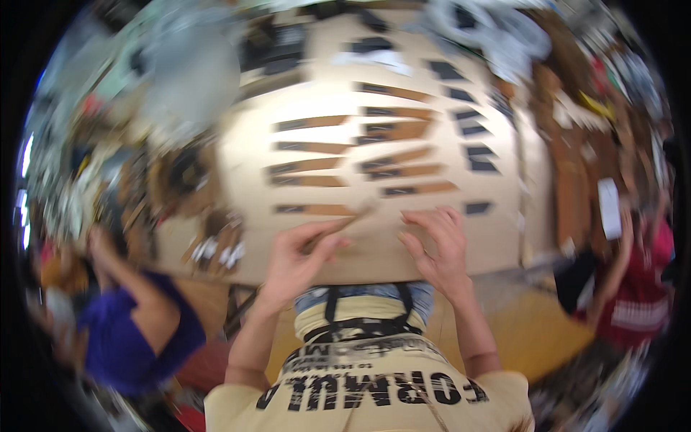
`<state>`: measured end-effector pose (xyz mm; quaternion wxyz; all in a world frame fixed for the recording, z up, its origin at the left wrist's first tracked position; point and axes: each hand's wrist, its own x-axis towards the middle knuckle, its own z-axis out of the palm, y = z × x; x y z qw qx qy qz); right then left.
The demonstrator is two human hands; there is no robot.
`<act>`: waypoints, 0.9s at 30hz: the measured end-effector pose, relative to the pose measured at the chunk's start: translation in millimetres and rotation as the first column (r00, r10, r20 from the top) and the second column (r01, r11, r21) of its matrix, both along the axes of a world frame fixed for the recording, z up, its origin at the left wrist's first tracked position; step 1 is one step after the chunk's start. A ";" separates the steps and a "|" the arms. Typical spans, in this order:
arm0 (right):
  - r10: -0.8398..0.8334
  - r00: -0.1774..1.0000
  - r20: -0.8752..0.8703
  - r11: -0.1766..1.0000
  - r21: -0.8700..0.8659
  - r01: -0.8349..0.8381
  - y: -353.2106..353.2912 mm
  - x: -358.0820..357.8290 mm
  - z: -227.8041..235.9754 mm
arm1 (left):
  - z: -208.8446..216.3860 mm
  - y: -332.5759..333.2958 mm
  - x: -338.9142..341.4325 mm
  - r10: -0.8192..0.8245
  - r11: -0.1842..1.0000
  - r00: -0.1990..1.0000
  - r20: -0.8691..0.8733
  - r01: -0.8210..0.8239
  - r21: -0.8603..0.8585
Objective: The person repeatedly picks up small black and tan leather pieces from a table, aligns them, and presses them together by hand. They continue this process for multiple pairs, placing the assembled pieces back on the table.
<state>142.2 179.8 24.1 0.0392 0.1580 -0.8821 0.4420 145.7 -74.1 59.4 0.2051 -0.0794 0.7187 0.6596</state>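
Observation:
My left hand [301, 253] is at the near part of the table, its thumb and fingers pinching a thin brown strip [358, 217] that points away to the right. To its right, my right hand [440, 243] hovers with fingers curved and apart, holding nothing. Beyond both hands lie several flat brown strips with black ends [399, 131], set out in two rough columns. One such strip [324, 209] lies just past my left hand. Right of the columns runs a line of short black pieces [478, 160]; the nearest black piece [476, 208] is beside my right fingertips. Motion blur hides fine detail.
Bundled brown strips with white tags [216, 248] sit at the table's left. Clear plastic bags [191, 72] are heaped at far left, more plastic [497, 36] at far right. A person in purple [144, 331] is at left, another in dark red [633, 309] at right.

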 end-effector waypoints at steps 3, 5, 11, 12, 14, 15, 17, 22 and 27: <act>-0.376 0.920 -0.113 0.911 0.133 0.389 46.1 19.3 -4.8 | -0.7 25.7 -7.4 -0.113 0.978 0.989 0.094 0.094 0.188; -0.447 0.881 -0.156 0.836 0.278 0.473 75.8 28.2 -3.4 | -4.7 44.7 -10.1 -0.224 0.946 0.967 0.120 0.185 0.267; -0.357 0.918 -0.170 0.695 0.609 0.383 86.3 29.3 -14.5 | -1.0 62.4 -29.7 -0.476 0.822 0.866 0.151 0.377 0.427; -0.337 0.931 -0.141 0.719 0.600 0.351 83.7 27.5 -17.6 | 0.3 65.2 -31.2 -0.501 0.805 0.853 0.147 0.397 0.441; -0.298 0.953 -0.047 0.746 0.611 0.264 80.7 25.6 -23.1 | 1.4 71.1 -32.5 -0.513 0.779 0.844 0.158 0.380 0.498; -0.294 0.954 -0.052 0.757 0.597 0.266 81.1 26.2 -24.9 | 1.1 73.7 -33.5 -0.519 0.762 0.839 0.161 0.370 0.532; -0.296 0.955 -0.036 0.779 0.569 0.263 82.2 30.9 -26.7 | 0.1 76.4 -33.9 -0.535 0.741 0.827 0.174 0.361 0.566; -0.312 0.947 -0.077 0.813 0.494 0.308 84.5 47.1 -25.4 | -4.3 84.3 -32.5 -0.615 0.683 0.770 0.170 0.412 0.602; -0.266 0.888 0.374 0.726 -0.528 0.440 77.1 63.3 -13.2 | -3.1 107.7 -26.6 -0.669 0.646 0.743 0.031 0.560 0.518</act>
